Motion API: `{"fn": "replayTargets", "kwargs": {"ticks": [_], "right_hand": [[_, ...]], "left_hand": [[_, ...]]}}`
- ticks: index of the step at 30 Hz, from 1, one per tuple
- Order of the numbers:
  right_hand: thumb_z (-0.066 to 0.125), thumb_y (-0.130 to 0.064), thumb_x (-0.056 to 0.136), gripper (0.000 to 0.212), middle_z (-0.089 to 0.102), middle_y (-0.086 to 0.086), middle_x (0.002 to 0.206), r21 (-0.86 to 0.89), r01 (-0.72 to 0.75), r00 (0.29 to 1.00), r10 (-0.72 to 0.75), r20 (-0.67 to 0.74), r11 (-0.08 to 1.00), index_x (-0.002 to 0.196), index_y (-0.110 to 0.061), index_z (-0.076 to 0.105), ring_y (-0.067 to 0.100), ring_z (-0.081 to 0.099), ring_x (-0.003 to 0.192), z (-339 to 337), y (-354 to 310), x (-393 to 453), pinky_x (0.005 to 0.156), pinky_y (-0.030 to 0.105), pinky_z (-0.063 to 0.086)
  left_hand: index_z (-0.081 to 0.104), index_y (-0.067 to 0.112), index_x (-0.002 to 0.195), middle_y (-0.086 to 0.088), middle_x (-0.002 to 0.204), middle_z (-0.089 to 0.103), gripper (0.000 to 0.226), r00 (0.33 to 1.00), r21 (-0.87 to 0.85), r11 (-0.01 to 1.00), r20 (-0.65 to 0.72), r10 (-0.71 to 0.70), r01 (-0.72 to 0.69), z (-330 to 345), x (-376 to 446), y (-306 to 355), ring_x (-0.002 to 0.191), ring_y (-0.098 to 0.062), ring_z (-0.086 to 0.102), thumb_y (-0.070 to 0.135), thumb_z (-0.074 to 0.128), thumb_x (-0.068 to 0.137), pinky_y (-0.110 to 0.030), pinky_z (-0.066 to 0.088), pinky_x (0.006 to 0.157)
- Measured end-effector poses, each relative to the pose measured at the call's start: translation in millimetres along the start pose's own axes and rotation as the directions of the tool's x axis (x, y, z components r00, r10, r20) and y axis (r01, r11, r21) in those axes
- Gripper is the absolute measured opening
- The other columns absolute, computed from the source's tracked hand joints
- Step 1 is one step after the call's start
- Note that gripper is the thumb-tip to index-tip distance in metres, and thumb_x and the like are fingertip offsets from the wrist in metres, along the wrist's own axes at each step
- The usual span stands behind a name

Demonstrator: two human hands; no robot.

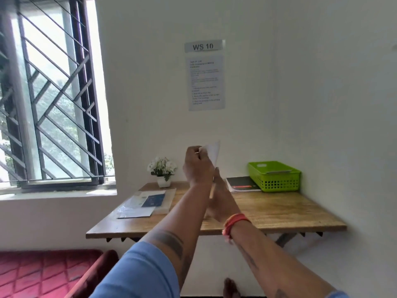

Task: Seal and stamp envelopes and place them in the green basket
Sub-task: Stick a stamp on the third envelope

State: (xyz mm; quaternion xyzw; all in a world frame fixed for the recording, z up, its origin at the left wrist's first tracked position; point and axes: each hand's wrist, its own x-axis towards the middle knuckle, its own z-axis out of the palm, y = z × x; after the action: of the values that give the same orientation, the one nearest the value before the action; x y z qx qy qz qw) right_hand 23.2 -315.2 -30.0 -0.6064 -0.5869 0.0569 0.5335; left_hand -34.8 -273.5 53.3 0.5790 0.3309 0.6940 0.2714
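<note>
Over on the far left, a barred window point(49, 91) lets in daylight, and below it sits a red quilted cushion point(43, 274). Moving in, the wooden table point(279, 214) juts out from the white wall, and on its left part lies a pile of papers point(137, 208) with a dark blue sheet point(153, 200) on top, under clear plastic. Just behind that, against the wall, stands a small white pot of white flowers point(162, 169). Now the middle: the left hand point(197, 166) is raised high above the table, fingers curled, pinching a white envelope point(212, 153) that sticks up and tilts to the right. The right hand point(221, 203) is just below and beside it, an orange band on the wrist, fingers reaching up toward the envelope's lower edge; whether it actually grips anything cannot be told from here. Above them on the wall hangs a sign reading WS 10 point(204, 46) with a printed sheet point(205, 82) beneath. Further right, a black notebook point(241, 183) lies at the back of the table, touching the green basket point(275, 176), which sits in the far right corner, well apart from the envelope.
</note>
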Motion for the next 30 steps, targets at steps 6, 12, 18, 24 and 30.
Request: {"fn": "replayTargets", "kwargs": {"ticks": [6,12,18,24,30], "right_hand": [[0.044,-0.005,0.087,0.068,0.06,0.007,0.128,-0.471,-0.049,0.952,-0.101,-0.288,0.881,0.152,-0.024,0.034,0.027,0.059,0.114,-5,13,18,0.095,0.04,0.048],[0.04,-0.004,0.09,0.063,0.047,-0.002,0.152,-0.678,0.1,0.973,-0.213,-0.086,0.728,0.151,-0.022,0.043,0.023,0.039,0.141,-7,35,37,0.114,0.038,0.033],[0.039,-0.011,0.094,0.05,0.055,0.0,0.143,-0.758,0.137,0.991,-0.091,0.103,0.638,0.139,-0.027,0.053,0.023,0.047,0.133,19,55,27,0.106,0.039,0.037],[0.049,-0.018,0.077,0.064,0.062,0.004,0.136,-0.583,-0.033,0.947,0.211,0.241,0.812,0.139,-0.031,0.056,0.026,0.058,0.122,18,54,21,0.102,0.037,0.047],[0.045,-0.034,0.08,0.063,0.054,0.002,0.147,-0.578,-0.001,0.887,0.268,0.376,0.816,0.142,-0.027,0.054,0.026,0.05,0.132,15,45,16,0.109,0.038,0.041]], "left_hand": [[0.064,0.016,0.097,-0.007,0.092,0.068,0.017,0.891,-0.3,0.849,0.011,-0.454,0.436,-19,9,-37,0.089,-0.029,0.069,0.014,0.052,0.085,-0.048,0.062,0.079],[0.068,0.005,0.108,-0.013,0.086,0.076,0.025,0.728,-0.398,0.614,0.283,-0.624,0.681,-66,10,-98,0.068,-0.021,0.071,0.024,0.067,0.093,-0.029,0.059,0.06],[0.068,0.009,0.101,-0.011,0.084,0.077,0.047,0.671,-0.147,0.658,0.257,-0.695,0.738,-79,12,-125,0.07,-0.021,0.075,0.055,0.063,0.091,-0.035,0.063,0.067],[0.063,-0.001,0.11,-0.006,0.062,0.071,0.021,0.702,0.224,0.733,0.212,-0.68,0.642,-81,13,-134,0.063,-0.023,0.071,0.013,0.062,0.095,-0.041,0.063,0.078],[0.058,0.012,0.125,-0.013,0.123,0.062,0.032,0.869,0.789,0.589,0.405,-0.284,-0.175,-88,1,-128,0.114,-0.034,0.059,0.013,0.053,0.094,-0.049,0.052,0.095]]}}
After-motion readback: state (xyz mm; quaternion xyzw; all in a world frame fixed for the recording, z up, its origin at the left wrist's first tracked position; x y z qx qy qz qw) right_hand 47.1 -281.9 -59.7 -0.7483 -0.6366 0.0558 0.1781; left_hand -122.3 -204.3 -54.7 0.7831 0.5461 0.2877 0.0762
